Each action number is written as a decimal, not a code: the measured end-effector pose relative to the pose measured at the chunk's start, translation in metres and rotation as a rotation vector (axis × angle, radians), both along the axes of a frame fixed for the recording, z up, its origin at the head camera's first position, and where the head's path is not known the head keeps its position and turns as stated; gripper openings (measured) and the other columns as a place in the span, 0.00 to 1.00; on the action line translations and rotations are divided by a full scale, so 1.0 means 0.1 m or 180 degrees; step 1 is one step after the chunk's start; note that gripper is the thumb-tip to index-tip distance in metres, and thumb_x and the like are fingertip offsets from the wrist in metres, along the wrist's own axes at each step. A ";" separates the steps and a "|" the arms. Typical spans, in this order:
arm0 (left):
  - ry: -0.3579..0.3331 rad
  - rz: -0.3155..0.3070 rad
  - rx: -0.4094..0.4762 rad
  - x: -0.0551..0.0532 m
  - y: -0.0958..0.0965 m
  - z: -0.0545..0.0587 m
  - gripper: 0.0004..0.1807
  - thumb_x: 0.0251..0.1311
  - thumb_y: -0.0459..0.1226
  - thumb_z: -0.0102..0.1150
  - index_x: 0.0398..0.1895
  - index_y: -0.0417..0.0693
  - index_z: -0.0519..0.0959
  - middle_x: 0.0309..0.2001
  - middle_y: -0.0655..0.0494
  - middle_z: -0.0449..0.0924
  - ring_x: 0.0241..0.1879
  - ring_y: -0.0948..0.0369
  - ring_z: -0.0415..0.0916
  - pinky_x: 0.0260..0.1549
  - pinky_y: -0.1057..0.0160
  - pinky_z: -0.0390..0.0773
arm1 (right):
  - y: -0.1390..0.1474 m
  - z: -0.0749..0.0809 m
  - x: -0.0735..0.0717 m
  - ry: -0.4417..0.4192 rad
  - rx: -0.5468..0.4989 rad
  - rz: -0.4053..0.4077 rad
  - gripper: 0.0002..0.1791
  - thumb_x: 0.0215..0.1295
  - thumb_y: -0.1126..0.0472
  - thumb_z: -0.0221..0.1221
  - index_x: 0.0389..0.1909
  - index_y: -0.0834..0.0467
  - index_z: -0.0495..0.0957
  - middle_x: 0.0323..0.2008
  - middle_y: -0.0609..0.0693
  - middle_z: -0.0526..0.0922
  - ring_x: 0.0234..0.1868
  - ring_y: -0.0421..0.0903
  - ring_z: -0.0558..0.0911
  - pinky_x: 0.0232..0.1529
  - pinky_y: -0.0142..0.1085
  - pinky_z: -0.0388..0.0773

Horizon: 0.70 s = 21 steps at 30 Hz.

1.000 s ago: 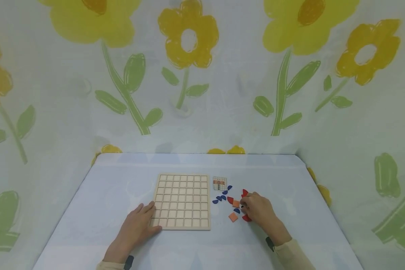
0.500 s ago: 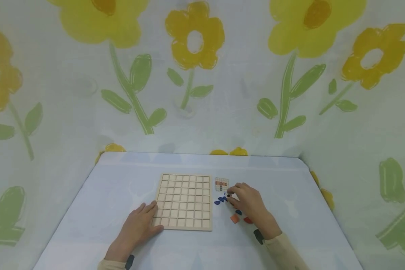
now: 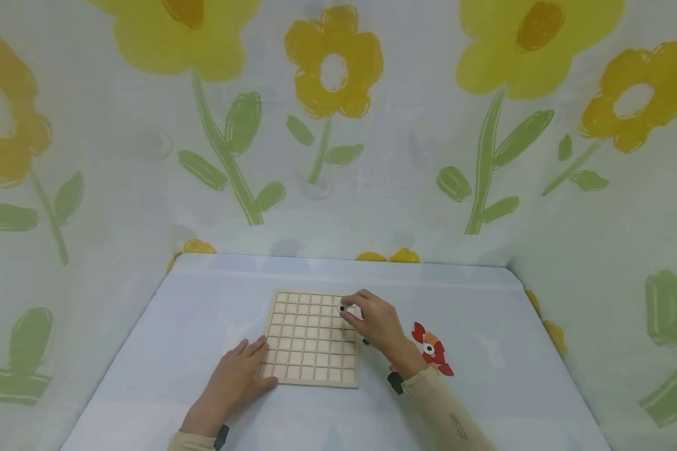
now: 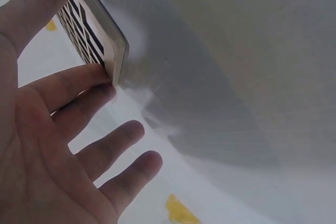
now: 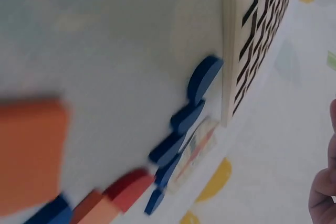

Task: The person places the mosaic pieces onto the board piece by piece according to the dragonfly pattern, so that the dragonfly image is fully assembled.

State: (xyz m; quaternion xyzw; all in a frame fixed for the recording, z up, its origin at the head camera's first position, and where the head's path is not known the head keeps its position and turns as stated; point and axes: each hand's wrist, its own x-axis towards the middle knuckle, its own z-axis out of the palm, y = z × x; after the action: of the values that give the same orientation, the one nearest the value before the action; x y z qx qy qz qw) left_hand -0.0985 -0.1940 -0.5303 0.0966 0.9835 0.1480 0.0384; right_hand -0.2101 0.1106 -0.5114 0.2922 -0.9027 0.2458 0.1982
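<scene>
The square wooden grid board [image 3: 310,340] lies on the table. My left hand [image 3: 234,371] rests at its near left corner, fingers extended along the left side and thumb at the front edge; the left wrist view shows fingertips against the board's rim. Over the far right squares, my right hand [image 3: 377,322] pinches a small pale piece with a black dot [image 3: 343,308] between thumb and fingers. In the right wrist view only part of that hand shows at the right edge, and the piece is out of sight.
Right of the board lie red wedge-shaped pieces [image 3: 418,332], orange squares [image 5: 29,156] and an eye-like piece [image 3: 429,349]. Blue half-discs [image 5: 205,77] line up beside the board, near a small pattern card [image 5: 194,156]. The right hand and forearm hide several in the head view.
My right hand has moved left from the loose pieces, past the card, to above the board with the dotted piece. My left hand stays at the board's corner. The head view has shifted slightly.
</scene>
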 end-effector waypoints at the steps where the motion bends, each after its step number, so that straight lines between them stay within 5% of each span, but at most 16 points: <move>1: 0.0002 0.0003 -0.0011 0.00 0.00 0.00 0.44 0.54 0.55 0.73 0.67 0.36 0.74 0.70 0.41 0.69 0.68 0.35 0.64 0.65 0.33 0.67 | -0.04 -0.01 -0.02 -0.0012 -0.0012 0.0022 0.15 0.58 0.55 0.75 0.46 0.50 0.87 0.40 0.42 0.84 0.27 0.37 0.76 0.25 0.25 0.77; 10: 0.0005 0.0019 -0.0060 0.00 0.00 0.01 0.44 0.54 0.55 0.74 0.67 0.36 0.74 0.70 0.41 0.70 0.68 0.35 0.65 0.66 0.35 0.67 | -0.42 -0.06 -0.22 0.0128 -0.0148 0.0088 0.13 0.63 0.52 0.71 0.47 0.50 0.86 0.42 0.41 0.84 0.25 0.30 0.70 0.23 0.22 0.72; 15: -0.0036 0.0022 -0.0078 0.00 0.01 0.02 0.44 0.54 0.55 0.73 0.67 0.36 0.74 0.70 0.41 0.69 0.68 0.35 0.65 0.66 0.35 0.67 | -0.60 0.00 -0.28 -0.0276 -0.0187 -0.0031 0.13 0.66 0.49 0.68 0.48 0.49 0.86 0.43 0.41 0.84 0.25 0.32 0.72 0.24 0.24 0.74; 21: -0.0054 -0.0011 -0.0049 -0.01 0.01 0.02 0.42 0.56 0.54 0.72 0.67 0.35 0.74 0.70 0.41 0.69 0.68 0.35 0.65 0.65 0.35 0.68 | -0.75 0.04 -0.33 -0.0756 0.0038 -0.0183 0.14 0.69 0.45 0.64 0.48 0.48 0.85 0.44 0.41 0.84 0.38 0.39 0.83 0.37 0.34 0.84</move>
State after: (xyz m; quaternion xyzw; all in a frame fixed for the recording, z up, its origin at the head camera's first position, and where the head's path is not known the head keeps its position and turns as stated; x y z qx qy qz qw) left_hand -0.0992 -0.1928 -0.5280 0.0966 0.9841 0.1411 0.0476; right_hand -0.2429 0.0354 -0.5073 0.2362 -0.9293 0.2675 0.0951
